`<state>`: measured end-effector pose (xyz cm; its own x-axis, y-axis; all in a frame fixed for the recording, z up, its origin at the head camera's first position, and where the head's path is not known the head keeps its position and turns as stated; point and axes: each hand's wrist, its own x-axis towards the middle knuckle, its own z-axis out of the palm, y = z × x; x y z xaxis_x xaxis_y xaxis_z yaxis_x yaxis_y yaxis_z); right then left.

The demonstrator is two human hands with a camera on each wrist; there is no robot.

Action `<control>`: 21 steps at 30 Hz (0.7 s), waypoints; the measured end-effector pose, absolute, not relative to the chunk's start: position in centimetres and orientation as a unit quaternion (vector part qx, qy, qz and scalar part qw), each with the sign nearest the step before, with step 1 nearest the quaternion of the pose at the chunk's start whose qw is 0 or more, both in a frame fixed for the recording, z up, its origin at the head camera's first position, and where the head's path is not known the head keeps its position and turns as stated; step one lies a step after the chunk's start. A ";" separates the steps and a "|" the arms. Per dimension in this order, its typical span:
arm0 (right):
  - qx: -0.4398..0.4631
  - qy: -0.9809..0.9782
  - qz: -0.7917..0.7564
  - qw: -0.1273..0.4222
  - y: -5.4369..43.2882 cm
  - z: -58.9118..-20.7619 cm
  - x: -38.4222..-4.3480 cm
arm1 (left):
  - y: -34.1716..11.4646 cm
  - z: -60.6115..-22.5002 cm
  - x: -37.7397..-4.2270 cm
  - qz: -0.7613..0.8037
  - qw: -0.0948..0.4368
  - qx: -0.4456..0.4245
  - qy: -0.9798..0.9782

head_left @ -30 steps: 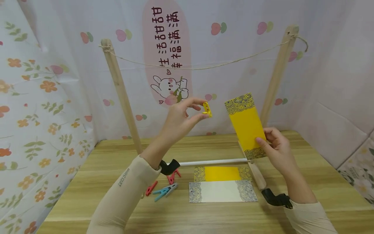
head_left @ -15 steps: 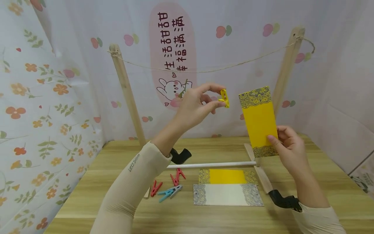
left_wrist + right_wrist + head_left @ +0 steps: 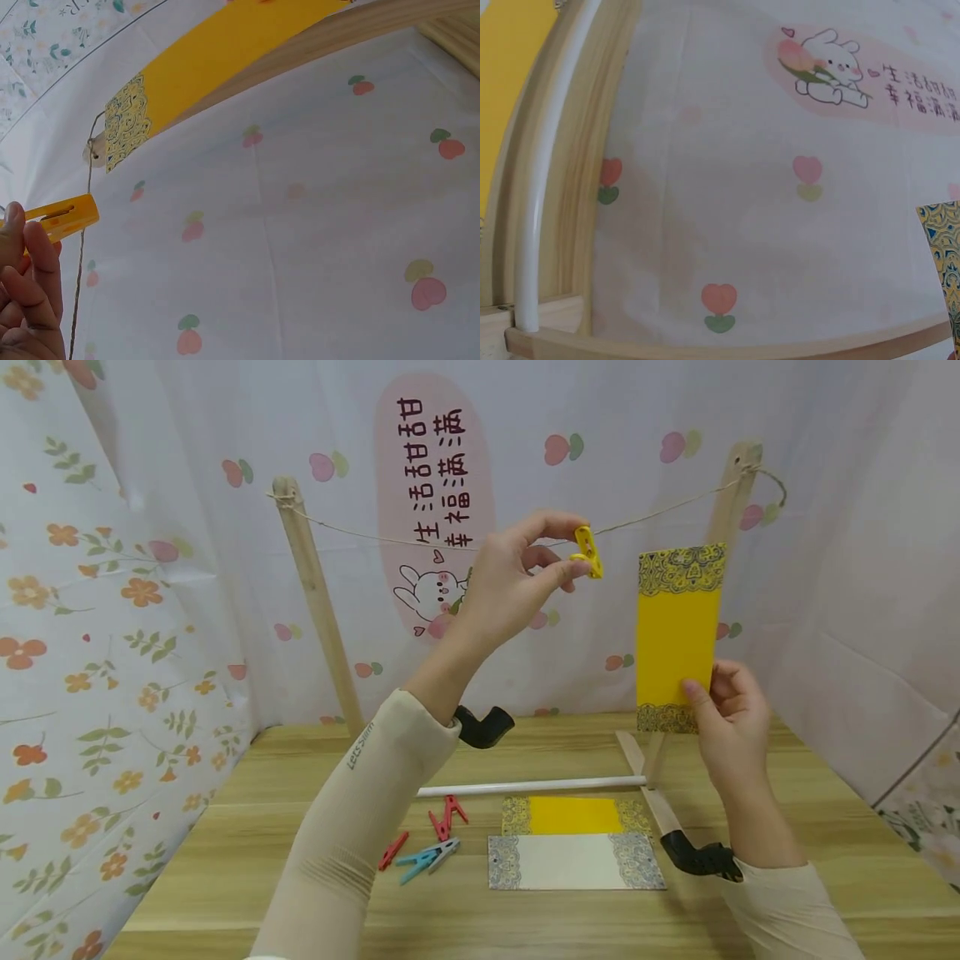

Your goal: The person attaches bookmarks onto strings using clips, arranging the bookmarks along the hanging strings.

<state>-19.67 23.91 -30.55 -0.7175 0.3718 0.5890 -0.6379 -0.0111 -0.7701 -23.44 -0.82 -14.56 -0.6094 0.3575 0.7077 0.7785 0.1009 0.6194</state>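
My left hand (image 3: 510,578) pinches a yellow clothespin (image 3: 589,550) between thumb and fingers, held up just below the sagging string (image 3: 660,510). In the left wrist view the clothespin (image 3: 71,213) overlaps the line close to the fingertips. Upright in my right hand (image 3: 737,722) is a yellow card (image 3: 675,643) with dark lace-patterned ends, gripped near its lower right edge. Its top end stands just under the string, to the right of the clothespin. Only a patterned corner of the card (image 3: 946,255) shows in the right wrist view.
Two wooden posts (image 3: 311,581) carry the string, and a white rod (image 3: 532,786) runs low between them. On the table (image 3: 450,927) lie another yellow card (image 3: 573,814), a white card (image 3: 566,862), red clothespins (image 3: 448,818) and a blue one (image 3: 422,860) beside a grey one.
Both hands have risen toward the string. The clothespin has moved up and right, and the yellow card has gone up and turned from tilted to nearly vertical.
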 end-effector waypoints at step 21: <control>0.101 -0.569 0.729 0.367 23.1 -29.1 -20.8 | 2.8 -11.1 -24.3 -0.528 0.264 -0.415 -0.692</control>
<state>-20.84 23.14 -29.06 -0.7110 0.4202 0.5638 -0.6490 -0.0837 -0.7561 -24.34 2.82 -11.10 -0.5154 0.2964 0.8041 0.8539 0.0980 0.5112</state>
